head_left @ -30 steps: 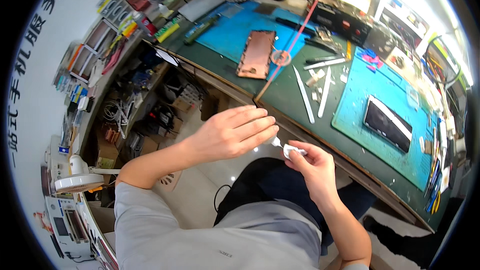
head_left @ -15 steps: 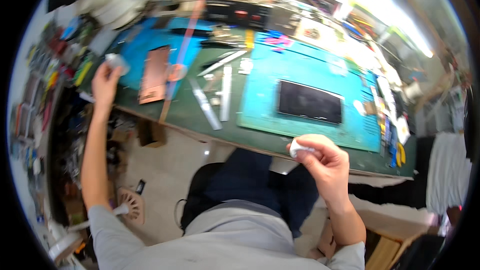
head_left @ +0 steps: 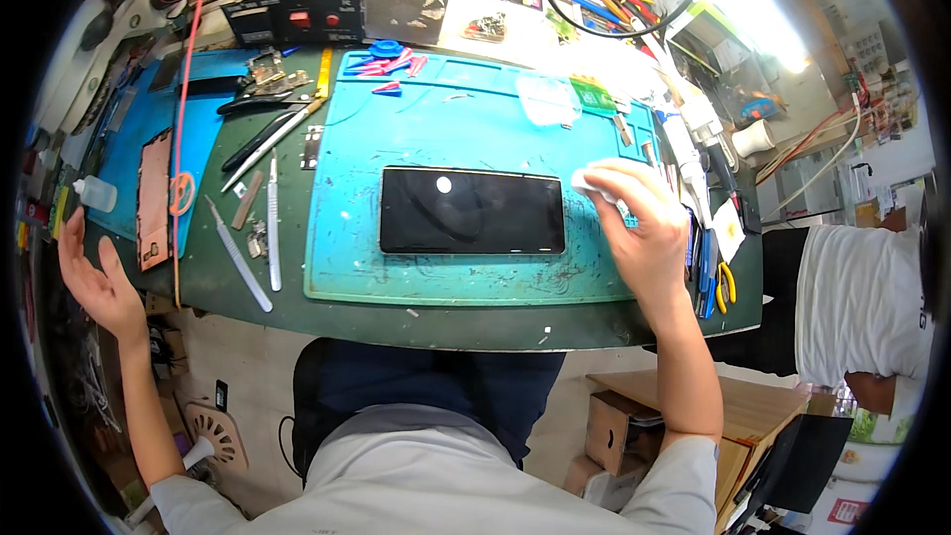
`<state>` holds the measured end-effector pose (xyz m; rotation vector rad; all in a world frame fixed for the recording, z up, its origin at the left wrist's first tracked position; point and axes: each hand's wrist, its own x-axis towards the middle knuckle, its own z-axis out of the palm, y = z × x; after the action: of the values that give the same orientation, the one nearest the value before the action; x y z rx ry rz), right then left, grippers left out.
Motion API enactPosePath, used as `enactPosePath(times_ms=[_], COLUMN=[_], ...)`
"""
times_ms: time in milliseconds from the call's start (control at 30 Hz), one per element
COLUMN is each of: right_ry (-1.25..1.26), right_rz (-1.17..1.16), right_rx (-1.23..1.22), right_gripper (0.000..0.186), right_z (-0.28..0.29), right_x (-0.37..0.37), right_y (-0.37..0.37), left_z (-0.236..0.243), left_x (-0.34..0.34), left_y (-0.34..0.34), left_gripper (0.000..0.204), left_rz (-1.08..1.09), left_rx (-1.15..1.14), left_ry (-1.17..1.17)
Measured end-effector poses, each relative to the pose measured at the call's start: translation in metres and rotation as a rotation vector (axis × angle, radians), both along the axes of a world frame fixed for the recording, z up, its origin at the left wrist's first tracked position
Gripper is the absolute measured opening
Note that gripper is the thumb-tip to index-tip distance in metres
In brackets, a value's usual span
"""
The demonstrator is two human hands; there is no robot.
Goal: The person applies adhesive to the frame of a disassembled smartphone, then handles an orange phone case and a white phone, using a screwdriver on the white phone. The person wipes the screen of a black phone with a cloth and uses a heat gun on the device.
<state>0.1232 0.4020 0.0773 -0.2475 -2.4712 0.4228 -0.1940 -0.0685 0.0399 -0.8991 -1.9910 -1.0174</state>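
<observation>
On the blue-green work mat (head_left: 347,277) lies a black phone screen (head_left: 474,210), its glossy face up with a light reflected in it. Just right of it, above the mat, my right hand (head_left: 646,223) pinches a small white wad (head_left: 584,183), which looks like tissue or cotton. At the far left my left hand (head_left: 104,282) has its fingers spread and holds nothing. Close beyond those fingertips is a small translucent bottle (head_left: 97,194) with a pointed tip. A copper-coloured phone frame (head_left: 156,200) lies to the right of the bottle.
Tweezers (head_left: 238,256), a scalpel-like tool (head_left: 273,223) and a white-handled knife (head_left: 269,147) lie left of the mat. Pink and blue pieces (head_left: 391,64) sit at its back edge. Yellow-handled pliers (head_left: 726,287) are at right. Another person (head_left: 857,302) is off to the right.
My left hand has let go of the bottle and opened. My right hand, still pinching the white wad, has moved from the table's front edge to beside the screen. The view has shifted.
</observation>
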Motion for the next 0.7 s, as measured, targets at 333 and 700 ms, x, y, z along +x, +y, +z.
enactPosePath(times_ms=[333,700], right_ry=[-0.159,-0.146], right_rz=[0.281,0.385], right_rx=[0.218,0.062], right_gripper=[0.039,0.036], right_z=[-0.009,-0.001], right_x=[-0.012,0.059], right_y=[0.014,-0.025], left_z=[0.004,0.001], left_x=[0.081,0.079], left_y=[0.087,0.098], left_gripper=[0.07,0.075], left_rz=[-0.461,-0.468], left_rx=[-0.521,-0.52], left_ry=[0.199,0.168])
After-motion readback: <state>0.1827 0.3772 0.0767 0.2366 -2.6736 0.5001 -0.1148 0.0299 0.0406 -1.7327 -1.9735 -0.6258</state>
